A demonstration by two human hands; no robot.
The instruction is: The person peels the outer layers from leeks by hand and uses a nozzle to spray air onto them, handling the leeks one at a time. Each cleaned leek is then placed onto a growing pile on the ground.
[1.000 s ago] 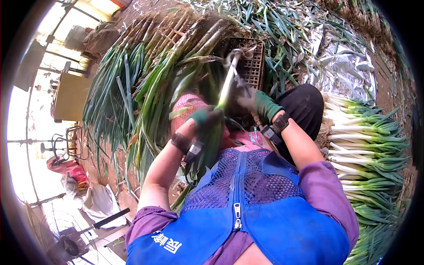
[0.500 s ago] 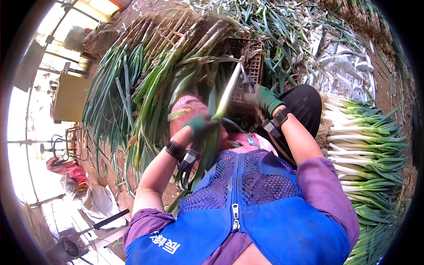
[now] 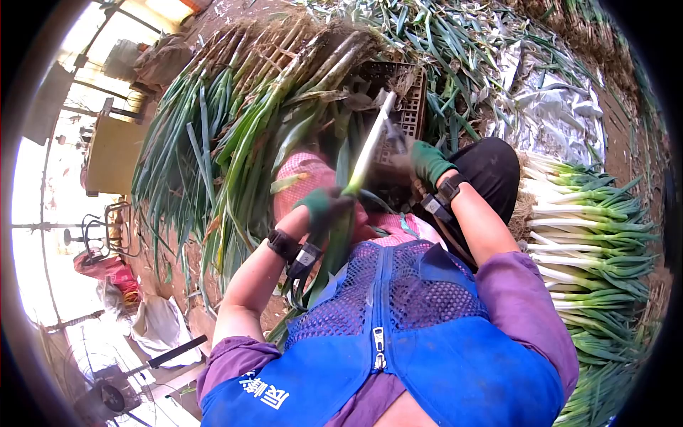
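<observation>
My left hand (image 3: 321, 206), in a green glove, grips a long green onion (image 3: 366, 149) at the place where its white stalk turns green. The stalk points up and away, and its root end reaches the black crate (image 3: 409, 107). My right hand (image 3: 420, 162), also gloved in green, is closed against the white stalk higher up, on a dark strip of outer skin. Both wrists carry black straps with small devices.
A big heap of uncleaned green onions (image 3: 235, 121) lies ahead and to the left. Cleaned white-stalked onions (image 3: 590, 235) are stacked at my right. Silver sheeting (image 3: 555, 99) with leaf scraps lies beyond. A fan (image 3: 107, 391) stands at lower left.
My left hand has drawn lower and closer to me with the onion. The right hand moved up along the stalk, then back down a little. The root end shifted right, onto the crate.
</observation>
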